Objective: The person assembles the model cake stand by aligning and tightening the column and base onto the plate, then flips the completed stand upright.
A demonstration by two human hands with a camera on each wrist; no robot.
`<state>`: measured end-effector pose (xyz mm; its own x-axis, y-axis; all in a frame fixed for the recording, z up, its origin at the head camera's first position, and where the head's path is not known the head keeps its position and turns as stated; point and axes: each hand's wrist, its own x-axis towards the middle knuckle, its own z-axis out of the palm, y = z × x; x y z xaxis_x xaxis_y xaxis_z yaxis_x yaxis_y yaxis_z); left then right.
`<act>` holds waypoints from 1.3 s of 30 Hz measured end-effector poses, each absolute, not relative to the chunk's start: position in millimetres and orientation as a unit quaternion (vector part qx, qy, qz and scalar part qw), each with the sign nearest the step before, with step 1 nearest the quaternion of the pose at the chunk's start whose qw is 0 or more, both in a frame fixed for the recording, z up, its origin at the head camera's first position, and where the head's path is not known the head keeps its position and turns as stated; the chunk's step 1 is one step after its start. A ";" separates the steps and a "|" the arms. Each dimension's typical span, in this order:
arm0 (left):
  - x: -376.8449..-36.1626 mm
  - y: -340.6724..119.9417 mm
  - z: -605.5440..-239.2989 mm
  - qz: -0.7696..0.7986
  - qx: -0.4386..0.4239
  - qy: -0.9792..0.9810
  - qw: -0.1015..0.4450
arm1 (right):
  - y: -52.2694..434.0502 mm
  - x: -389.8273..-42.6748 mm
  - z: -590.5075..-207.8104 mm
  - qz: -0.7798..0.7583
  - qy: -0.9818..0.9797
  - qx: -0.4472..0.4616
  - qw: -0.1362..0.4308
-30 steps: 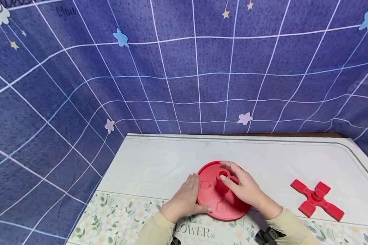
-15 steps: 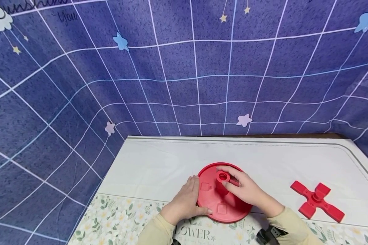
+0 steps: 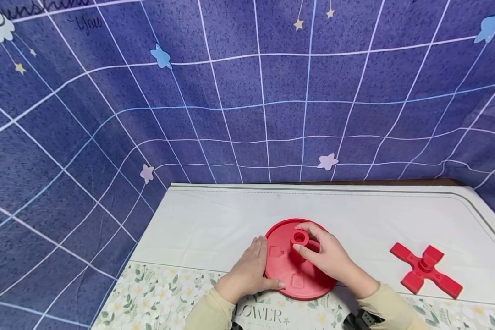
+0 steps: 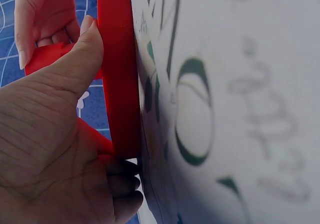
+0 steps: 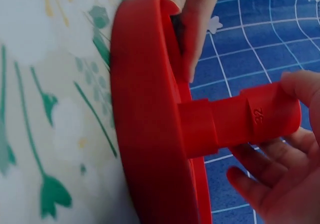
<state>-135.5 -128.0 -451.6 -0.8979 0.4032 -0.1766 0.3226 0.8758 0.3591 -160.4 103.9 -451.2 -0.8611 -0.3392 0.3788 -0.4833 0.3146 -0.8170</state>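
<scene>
A round red base with a raised rim (image 3: pixel 278 270) lies on the table, shallow square recesses in its face. From its middle rises a stepped red post (image 5: pixel 235 121) with a hollow top and the mark "32". My left hand (image 3: pixel 249 270) holds the base's left rim, fingers along the outer side and thumb over the front edge. Around the upper end of the post, my right hand (image 3: pixel 334 259) has its thumb on the near side and its fingers behind. Off to the right lies a red four-armed cross piece (image 3: pixel 426 265), touched by neither hand.
The table has a white cover (image 3: pixel 214 215) with a floral printed band (image 3: pixel 161 293) along the front. A blue grid-patterned curtain (image 3: pixel 231 119) hangs behind and at the left. Dark wrist straps (image 3: pixel 360 318) show below the sleeves.
My right thumb and fingers have shifted around the post's top, which shows more fully now. The left hand, base and cross piece keep their places; the head view tilts slightly.
</scene>
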 end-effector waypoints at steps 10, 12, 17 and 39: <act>-136.3 -129.4 -452.6 0.168 0.182 0.960 0.130 | 96.5 -157.1 -452.9 0.500 -0.834 0.203 0.115; -136.9 -129.6 -453.7 0.168 0.179 0.960 0.133 | 97.0 -156.7 -452.3 0.492 -0.838 0.206 0.117; -136.8 -130.2 -453.7 0.170 0.177 0.960 0.134 | 100.8 -157.2 -449.7 0.477 -0.839 0.236 0.114; -135.4 -129.7 -451.1 0.176 0.186 0.958 0.128 | 114.9 -171.8 -449.8 0.575 -0.737 0.354 -0.014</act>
<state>-135.4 -129.7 -451.1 -0.8981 0.4014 -0.1797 0.3110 0.8686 0.3858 -171.8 114.9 -449.8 -0.7488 -0.5383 0.3866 -0.5062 0.0881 -0.8579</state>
